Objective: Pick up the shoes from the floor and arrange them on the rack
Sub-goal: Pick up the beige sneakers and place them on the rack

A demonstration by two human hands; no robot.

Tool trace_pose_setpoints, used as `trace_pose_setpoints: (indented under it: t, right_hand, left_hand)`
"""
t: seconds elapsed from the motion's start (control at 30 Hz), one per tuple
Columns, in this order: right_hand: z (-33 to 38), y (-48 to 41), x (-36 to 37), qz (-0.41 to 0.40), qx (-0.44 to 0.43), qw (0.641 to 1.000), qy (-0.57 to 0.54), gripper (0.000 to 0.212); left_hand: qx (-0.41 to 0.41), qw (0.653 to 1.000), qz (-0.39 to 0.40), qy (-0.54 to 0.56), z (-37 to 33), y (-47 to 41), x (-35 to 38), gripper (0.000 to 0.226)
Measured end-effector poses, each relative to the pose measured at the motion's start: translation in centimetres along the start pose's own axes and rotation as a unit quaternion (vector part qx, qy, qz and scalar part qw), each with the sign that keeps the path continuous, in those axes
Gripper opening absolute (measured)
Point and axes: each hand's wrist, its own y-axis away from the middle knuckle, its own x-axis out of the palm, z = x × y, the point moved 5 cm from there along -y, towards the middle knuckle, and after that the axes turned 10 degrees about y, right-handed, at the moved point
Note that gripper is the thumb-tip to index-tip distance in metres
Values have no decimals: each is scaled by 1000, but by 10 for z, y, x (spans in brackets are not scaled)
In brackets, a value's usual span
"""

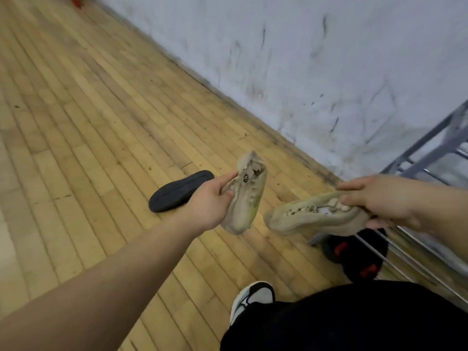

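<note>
My left hand (210, 198) pinches the collar of a beige sneaker (247, 196), which hangs toe-down above the wooden floor. My right hand (374, 196) grips the heel opening of the second beige sneaker (311, 216), held nearly level with its toe pointing left. Both sneakers are in the air, close together. A black shoe (177, 192) lies sole-up on the floor behind my left hand. A black shoe with red patches (354, 254) sits low at the near end of the grey metal rack (430, 148), which stands along the wall at the right.
A scuffed white wall (304, 59) runs diagonally along the floor's edge. My own foot in a white and black sneaker (253, 300) and my dark trouser leg (354, 320) fill the lower right. A red object (76, 0) sits far off at the top left.
</note>
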Motion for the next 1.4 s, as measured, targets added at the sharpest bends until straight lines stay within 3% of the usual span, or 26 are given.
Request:
trace_pose_setpoints:
  t: [0.17,0.33,0.43,0.57,0.8,1.03,1.23,1.4]
  right_hand:
    - [-132,85,-35,-43,44,991,-123,34]
    - [-216,144,-31,-121,39,962,-242,33]
    - [-247,161,-20,-137,33,928,-346,29]
    - [-279,169,-21,-183,25,905,-384,34]
    - [-318,172,-14,-201,42,901,-382,36]
    - [-319,162,21,-104,57,914,-388,50]
    - [-324,156,41,-100,51,921,-373,52]
    - [-327,150,59,-50,79,926,-367,53]
  left_hand:
    - [75,988,123,-47,-97,3,76,43]
    - [123,949,242,-160,-170,37,146,42]
    - [128,927,276,-218,-195,54,183,39]
    - [120,914,300,-247,-216,65,232,36]
    - [104,878,318,-341,-190,66,249,41]
    - [59,842,360,-398,-172,51,260,41]
    - [41,827,391,-401,-155,26,257,41]
    - [16,796,440,-416,-145,16,249,33]
